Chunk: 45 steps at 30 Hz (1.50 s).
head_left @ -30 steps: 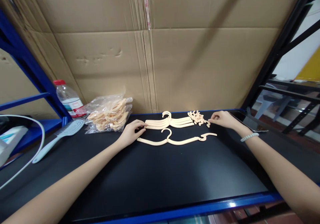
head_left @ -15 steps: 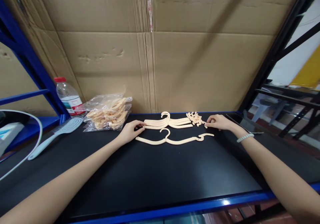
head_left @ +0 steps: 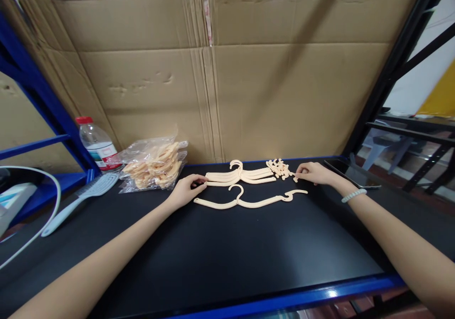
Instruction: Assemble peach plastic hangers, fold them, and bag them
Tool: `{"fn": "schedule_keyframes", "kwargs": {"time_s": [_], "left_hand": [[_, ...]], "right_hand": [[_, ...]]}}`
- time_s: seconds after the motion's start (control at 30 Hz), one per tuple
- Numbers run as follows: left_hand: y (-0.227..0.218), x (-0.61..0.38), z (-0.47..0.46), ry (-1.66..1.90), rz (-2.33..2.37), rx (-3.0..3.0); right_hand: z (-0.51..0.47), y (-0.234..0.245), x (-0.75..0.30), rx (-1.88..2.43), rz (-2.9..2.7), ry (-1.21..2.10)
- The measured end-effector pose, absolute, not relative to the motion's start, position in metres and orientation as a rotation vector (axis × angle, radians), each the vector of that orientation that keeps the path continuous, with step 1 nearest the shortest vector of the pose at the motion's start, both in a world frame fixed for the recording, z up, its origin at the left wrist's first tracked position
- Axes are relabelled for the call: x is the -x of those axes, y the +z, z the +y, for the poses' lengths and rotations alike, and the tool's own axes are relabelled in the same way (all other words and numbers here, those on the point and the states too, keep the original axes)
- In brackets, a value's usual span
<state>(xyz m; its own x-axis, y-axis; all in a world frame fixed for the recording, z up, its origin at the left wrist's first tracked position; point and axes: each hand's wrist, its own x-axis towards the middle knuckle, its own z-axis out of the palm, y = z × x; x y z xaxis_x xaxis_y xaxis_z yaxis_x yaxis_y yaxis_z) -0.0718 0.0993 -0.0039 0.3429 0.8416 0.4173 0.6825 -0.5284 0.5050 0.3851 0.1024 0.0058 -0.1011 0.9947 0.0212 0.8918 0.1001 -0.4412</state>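
Note:
Several cream hangers (head_left: 241, 174) lie stacked side by side towards the back of the black table. At their left end, my left hand (head_left: 185, 189) has thumb and fingertips closed around the tip of the front hanger. A single hanger (head_left: 216, 206) rests in front of the stack, a small S-shaped hook piece (head_left: 289, 195) at its right end. To the right of the stack lies a pile of small cream hook pieces (head_left: 279, 168). My right hand (head_left: 313, 173) pinches one small hook piece (head_left: 296, 177) at the pile's right edge.
Plastic bags of cream hanger parts (head_left: 156, 165) lie at the left, by a bottle with a red cap (head_left: 97, 143) and a pale blue hairbrush (head_left: 83, 198). A dark tablet-like slab (head_left: 350, 173) lies at the right. Cardboard (head_left: 284, 86) walls the back.
The view has shifted slightly. Both hands stay at nearly the same places, the left at the stack's end, the right at the pile's edge.

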Motion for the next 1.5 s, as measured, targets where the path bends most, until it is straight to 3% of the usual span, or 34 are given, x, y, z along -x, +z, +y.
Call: {"fn": "schedule_keyframes", "kwargs": {"time_s": [0.67, 1.5], "left_hand": [[-0.0043, 0.0739, 0.0956, 0.973, 1.338, -2.352], [-0.0042, 0.0723, 0.0968, 0.955, 1.325, -2.359]], "right_hand": [[0.1052, 0.001, -0.382, 1.836, -2.234, 0.226], [0.1036, 0.0044, -0.3797, 1.884, -2.231, 0.234]]}}
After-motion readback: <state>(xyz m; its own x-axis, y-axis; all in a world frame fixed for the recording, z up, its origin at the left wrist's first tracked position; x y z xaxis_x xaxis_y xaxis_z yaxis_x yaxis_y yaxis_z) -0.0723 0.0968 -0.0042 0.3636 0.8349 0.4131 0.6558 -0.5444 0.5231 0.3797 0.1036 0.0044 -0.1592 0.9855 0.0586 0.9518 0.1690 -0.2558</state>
